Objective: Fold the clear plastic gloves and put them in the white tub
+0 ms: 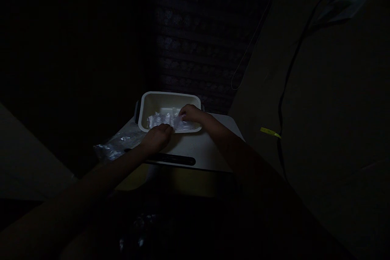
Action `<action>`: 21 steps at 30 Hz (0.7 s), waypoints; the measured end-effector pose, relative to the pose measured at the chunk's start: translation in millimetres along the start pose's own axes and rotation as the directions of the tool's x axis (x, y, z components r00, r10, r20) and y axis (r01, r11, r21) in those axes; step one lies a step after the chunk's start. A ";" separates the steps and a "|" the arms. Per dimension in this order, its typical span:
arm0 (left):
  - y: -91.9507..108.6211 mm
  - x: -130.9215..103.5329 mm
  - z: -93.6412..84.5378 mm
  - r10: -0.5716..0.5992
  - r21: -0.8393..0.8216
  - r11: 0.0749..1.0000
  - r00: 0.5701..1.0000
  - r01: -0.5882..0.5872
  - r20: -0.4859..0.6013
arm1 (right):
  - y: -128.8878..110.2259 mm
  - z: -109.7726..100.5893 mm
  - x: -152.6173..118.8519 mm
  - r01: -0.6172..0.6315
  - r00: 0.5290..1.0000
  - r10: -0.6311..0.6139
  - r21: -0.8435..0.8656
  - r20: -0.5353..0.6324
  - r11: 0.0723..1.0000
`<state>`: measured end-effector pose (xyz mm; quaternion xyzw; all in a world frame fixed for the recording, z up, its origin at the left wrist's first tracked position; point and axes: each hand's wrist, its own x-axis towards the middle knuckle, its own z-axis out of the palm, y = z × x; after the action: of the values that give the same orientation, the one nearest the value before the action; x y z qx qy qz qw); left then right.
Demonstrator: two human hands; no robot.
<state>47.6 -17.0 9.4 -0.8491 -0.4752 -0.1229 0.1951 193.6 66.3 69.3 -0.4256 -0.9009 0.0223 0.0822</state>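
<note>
A white rectangular tub (170,96) with rounded corners stands on a small white table. Clear plastic bags (160,120) lie inside it, crinkled and shiny. At the tub's near rim, my left hand (157,138) has its fingers closed on the edge of a clear plastic bag. My right hand (190,113) reaches over the tub's right side, its fingers bent together at a clear plastic bag (183,125). The room is very dark, so the fingertips of both hands are hard to make out.
More clear plastic packaging (114,149) lies on the table's left, hanging past its edge. A dark slot (173,159) runs along the front of the white table (210,152). On the right wall hangs a black cable (284,89) with a yellow tag (269,132). Behind is a dark curtain (183,44).
</note>
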 end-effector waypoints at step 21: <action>-7.8 15.3 7.0 -0.055 0.042 0.997 0.990 0.061 -0.130 | 56.5 10.4 -67.2 -0.405 0.749 0.447 0.196 -0.490 0.893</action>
<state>49.1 1.4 10.8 -0.8206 -0.4889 -0.1721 0.2410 277.0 50.8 44.2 -0.6060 -0.7214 -0.0412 0.3326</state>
